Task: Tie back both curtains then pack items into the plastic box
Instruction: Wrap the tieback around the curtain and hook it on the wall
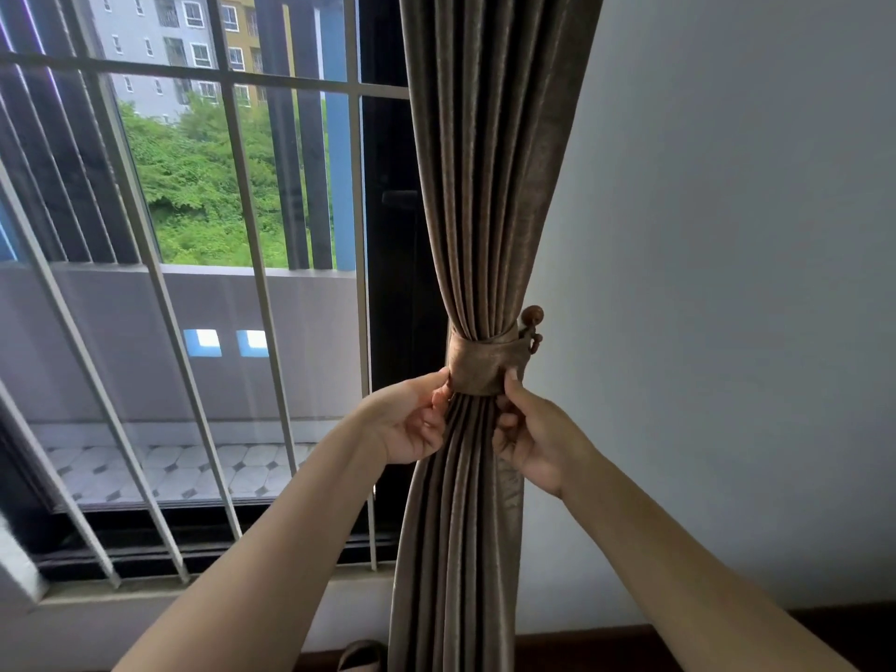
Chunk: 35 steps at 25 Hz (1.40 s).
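Curtain (485, 186) hangs right of frame centre, its long axis running 12 to 6 o'clock, cinched by a tieback (482, 366) with a hook (532, 322) at its 2 o'clock. Left hand (412, 421) pinches the tieback's 8 o'clock edge; right hand (531, 443), fingers curled, pinches its 4 o'clock edge.

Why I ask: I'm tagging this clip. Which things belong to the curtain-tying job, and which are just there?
Job: brown pleated fabric curtain; matching brown fabric tieback band around it; round-knobbed wooden wall hook; left hand and right hand, both pinching the band.
Just there: white metal window bars; plain grey wall; tan strap loop at the bottom edge.
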{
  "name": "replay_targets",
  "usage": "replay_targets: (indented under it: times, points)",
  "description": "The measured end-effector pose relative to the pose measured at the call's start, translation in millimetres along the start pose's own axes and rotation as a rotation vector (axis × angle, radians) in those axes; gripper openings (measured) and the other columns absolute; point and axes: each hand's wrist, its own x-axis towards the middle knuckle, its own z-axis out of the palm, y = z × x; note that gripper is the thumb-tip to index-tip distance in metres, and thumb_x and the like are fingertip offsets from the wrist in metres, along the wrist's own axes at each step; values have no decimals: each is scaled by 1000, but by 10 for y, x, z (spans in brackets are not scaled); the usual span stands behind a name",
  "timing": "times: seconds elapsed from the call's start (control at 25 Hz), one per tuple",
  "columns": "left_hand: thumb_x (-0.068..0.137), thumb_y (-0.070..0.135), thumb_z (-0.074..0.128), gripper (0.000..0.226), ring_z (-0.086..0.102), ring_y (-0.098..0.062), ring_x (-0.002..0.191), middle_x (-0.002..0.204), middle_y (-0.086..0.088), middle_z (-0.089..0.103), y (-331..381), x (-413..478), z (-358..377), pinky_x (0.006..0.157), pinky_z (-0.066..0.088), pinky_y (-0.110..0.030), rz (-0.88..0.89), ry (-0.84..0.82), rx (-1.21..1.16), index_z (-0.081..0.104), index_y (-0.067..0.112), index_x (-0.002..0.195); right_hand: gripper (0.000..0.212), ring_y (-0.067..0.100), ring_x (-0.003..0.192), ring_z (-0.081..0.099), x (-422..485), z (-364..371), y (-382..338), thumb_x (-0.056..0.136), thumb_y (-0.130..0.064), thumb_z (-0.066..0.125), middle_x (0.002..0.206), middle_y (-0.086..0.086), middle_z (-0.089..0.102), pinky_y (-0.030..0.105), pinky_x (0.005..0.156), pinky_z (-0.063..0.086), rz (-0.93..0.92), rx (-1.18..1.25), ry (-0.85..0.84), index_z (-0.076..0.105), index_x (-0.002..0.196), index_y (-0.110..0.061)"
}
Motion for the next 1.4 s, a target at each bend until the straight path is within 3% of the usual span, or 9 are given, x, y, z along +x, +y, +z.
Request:
replay_targets:
  times: [0.2, 0.4, 0.68, 0.8, 0.92, 1.04, 1.2, 1.32, 1.4]
  points:
    - [86, 33, 58, 21, 28, -3, 26, 41, 10, 40, 20, -5, 49, 25, 22, -14, -39, -157, -122, 51, 15, 78, 25, 3, 35, 32, 35, -3, -39, 91, -25, 58, 46, -5, 42, 14, 42, 35, 48, 373, 85, 50, 71, -14]
    - [92, 32, 52, 30, 26, -5, 25, 34, 8, 34, -3, -14, 120, 24, 22, -16, -2, -204, -273, 44, 19, 66, 32, 5, 35, 26, 31, 18, -85, 93, -32, 55, 46, -7, 34, 16, 40, 30, 131, 361, 79, 46, 67, -17]
    - [85, 26, 53, 21, 27, -6, 24, 31, 7, 33, -234, -32, 167, 25, 22, -13, 64, -294, -445, 46, 18, 66, 38, 6, 35, 30, -100, -71, -75, 95, -33, 50, 47, -6, 33, 19, 36, 34, 178, 343, 38, 42, 62, -16]
    - [92, 32, 54, 27, 32, -3, 32, 41, 9, 41, -211, 51, 65, 33, 26, -14, 191, -49, -108, 54, 18, 69, 32, 6, 44, 37, -102, -150, -65, 94, -29, 51, 54, -5, 41, 20, 47, 37, 94, 95, 83, 48, 65, -16]
    - [93, 30, 54, 22, 55, -8, 66, 73, 6, 61, -273, 113, -223, 58, 41, -18, 555, 345, 448, 67, 18, 82, 11, 8, 71, 56, -113, -213, 65, 91, -23, 54, 81, -3, 61, 19, 63, 40, -136, -424, 146, 64, 88, -16]
    - [88, 21, 61, 22, 63, -8, 98, 102, 7, 68, -406, 101, -406, 82, 50, -22, 712, 144, 680, 66, 21, 110, 19, 4, 87, 60, -100, -273, 220, 86, -28, 65, 98, -12, 63, 12, 70, 43, -420, -816, 188, 64, 104, -24]
    - [85, 17, 67, 20, 65, -5, 78, 87, 8, 66, -524, 191, -314, 71, 51, -11, 1003, 280, 1078, 68, 14, 106, 31, -1, 77, 60, -13, -275, 269, 79, -33, 72, 90, -12, 65, 3, 70, 40, -582, -1034, 187, 67, 104, -16]
    - [85, 18, 67, 13, 60, -16, 61, 71, -1, 62, -574, 279, -308, 61, 53, -26, 1190, 359, 1186, 69, 5, 83, 19, 3, 67, 58, 39, -312, 309, 81, -29, 70, 77, -9, 64, 3, 62, 39, -666, -1143, 226, 69, 91, -12]
    - [86, 12, 65, 12, 55, -18, 56, 66, -1, 60, -583, 312, -327, 56, 50, -30, 1246, 434, 1177, 69, 2, 81, 10, 6, 60, 57, 35, -392, 298, 82, -21, 67, 72, -4, 66, 11, 58, 39, -703, -1186, 295, 67, 83, -11]
